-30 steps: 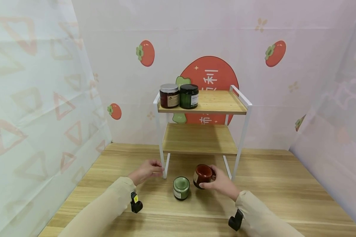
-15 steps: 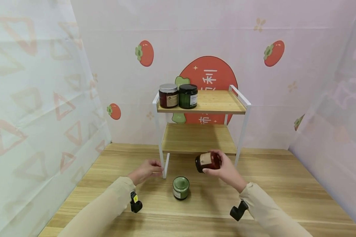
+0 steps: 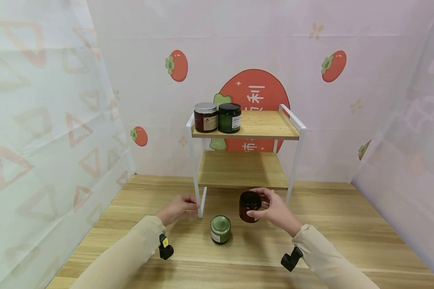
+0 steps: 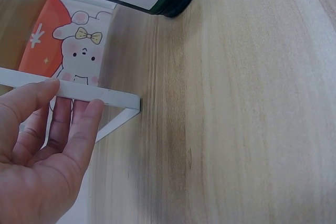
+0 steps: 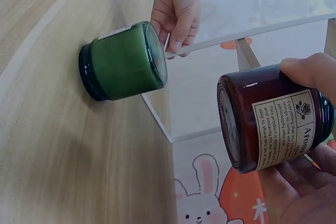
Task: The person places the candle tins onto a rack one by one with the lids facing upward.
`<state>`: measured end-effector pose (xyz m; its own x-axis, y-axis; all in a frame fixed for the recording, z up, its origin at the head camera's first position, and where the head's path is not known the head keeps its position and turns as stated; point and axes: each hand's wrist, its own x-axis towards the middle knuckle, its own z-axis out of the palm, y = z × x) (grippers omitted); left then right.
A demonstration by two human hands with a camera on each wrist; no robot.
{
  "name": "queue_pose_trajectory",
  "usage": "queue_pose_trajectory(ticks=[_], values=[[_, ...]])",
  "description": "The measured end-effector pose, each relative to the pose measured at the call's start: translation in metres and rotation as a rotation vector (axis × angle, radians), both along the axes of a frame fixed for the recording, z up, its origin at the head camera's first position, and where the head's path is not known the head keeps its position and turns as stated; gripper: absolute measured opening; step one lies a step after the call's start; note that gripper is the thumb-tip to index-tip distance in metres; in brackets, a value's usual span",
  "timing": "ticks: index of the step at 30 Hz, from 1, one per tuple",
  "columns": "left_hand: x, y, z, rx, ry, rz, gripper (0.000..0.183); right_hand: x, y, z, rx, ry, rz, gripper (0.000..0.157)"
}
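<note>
My right hand (image 3: 276,210) grips a dark red candle jar (image 3: 248,212), holding it above the table in front of the rack with its black lid up. The beige label of this red jar (image 5: 281,127) shows in the right wrist view. My left hand (image 3: 179,208) pinches the front left leg of a white-framed shelf rack (image 3: 198,200) between thumb and fingers; the left wrist view shows this grip on the white leg (image 4: 100,94). Between the hands a green candle jar (image 3: 220,229) stands upside down on the table, its glass base up and its dark lid (image 5: 92,72) underneath.
On the upper wooden shelf (image 3: 264,124), a red jar with a silver lid (image 3: 205,117) and a green jar with a black lid (image 3: 229,117) stand side by side at the left. Below is a second shelf (image 3: 242,168). Printed cloth walls (image 3: 148,80) surround the table (image 3: 347,233).
My right hand has lifted the red jar and turned it over, from base up through sideways to lid up. My left hand and the green jar have stayed in place.
</note>
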<state>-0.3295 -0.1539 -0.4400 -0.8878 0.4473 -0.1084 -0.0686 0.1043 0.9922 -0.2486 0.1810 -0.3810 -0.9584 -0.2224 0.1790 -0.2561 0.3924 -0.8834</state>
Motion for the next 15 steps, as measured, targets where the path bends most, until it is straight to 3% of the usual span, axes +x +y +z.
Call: queue_pose_trajectory(ticks=[9, 15], values=[[0.0020, 0.0002, 0.0014, 0.006, -0.005, 0.003, 0.015, -0.0008, 0.0012, 0.0024, -0.050, -0.015, 0.016, 0.065], [0.0017, 0.0003, 0.0006, 0.000, 0.000, 0.005, 0.010, 0.0000, 0.0025, 0.0053, -0.081, -0.007, 0.022, 0.066]])
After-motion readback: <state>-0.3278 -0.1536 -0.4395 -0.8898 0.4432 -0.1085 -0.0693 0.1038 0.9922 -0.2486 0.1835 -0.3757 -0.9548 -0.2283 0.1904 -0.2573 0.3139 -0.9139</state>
